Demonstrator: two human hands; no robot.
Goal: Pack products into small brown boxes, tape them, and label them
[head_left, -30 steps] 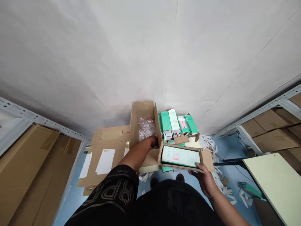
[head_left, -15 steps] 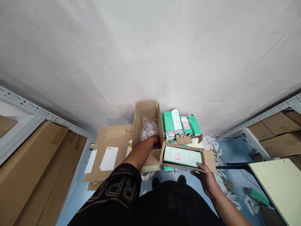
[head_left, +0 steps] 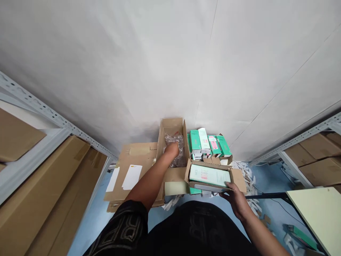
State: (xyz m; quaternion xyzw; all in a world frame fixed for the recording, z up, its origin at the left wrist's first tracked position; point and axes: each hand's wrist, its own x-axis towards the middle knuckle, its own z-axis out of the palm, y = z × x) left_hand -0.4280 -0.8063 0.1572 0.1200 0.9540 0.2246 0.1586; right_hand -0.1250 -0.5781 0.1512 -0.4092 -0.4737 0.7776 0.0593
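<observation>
Now that the left hand (head_left: 173, 150) has shifted — it's over plastic wrap (head_left: 180, 153).

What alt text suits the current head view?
A person's left hand reaches to crumpled clear plastic wrap in an open brown cardboard box; the right hand grips a narrow brown cardboard box holding a white rectangular carton, near green cartons.

Stockroom or small warehouse, packing corner by the look.
Slotted metal racks (head_left: 32, 99) both sides, stacked with brown cartons (head_left: 42, 199). Desk (head_left: 176, 188) near pale wall (head_left: 170, 60): open carton (head_left: 172, 123) with clear plastic (head_left: 181, 144), green product boxes (head_left: 195, 139); flattened cardboard (head_left: 140, 150) with white sheets (head_left: 132, 176) beside. Paper scraps (head_left: 246, 174) litter blue floor (head_left: 265, 177).
</observation>
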